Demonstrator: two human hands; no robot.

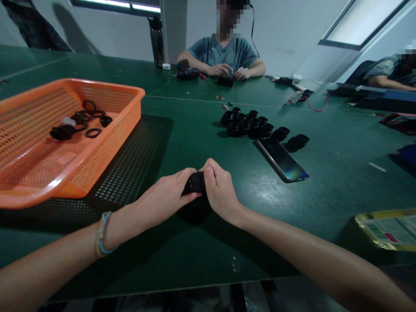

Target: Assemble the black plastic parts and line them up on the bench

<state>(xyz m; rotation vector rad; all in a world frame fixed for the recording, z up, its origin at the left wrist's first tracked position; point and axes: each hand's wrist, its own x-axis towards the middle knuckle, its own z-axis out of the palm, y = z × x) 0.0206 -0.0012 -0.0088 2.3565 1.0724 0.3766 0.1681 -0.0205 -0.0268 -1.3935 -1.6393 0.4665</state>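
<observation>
Between my two hands, just above the green table (208, 260), is a black cylindrical plastic fitting (196, 182). My left hand (172, 190) grips its left side, thumb below and fingers on top. Closed around its right end is my right hand (221, 186), with the thumb pressed along it; that end is hidden by the fingers. Farther off stands a cluster of similar black fittings (245, 125), and two more lie beside a smartphone (282, 159). An orange basket (110, 151) to the left contains several black rings (93, 133) and a black fitting (61, 132).
A gold-edged packet (390, 229) lies at the right near the table edge. Across the table a person (224, 56) handles a small part, with a power tool (188, 73) and a dark bottle (157, 43) alongside. Another person (390, 71) sits at far right.
</observation>
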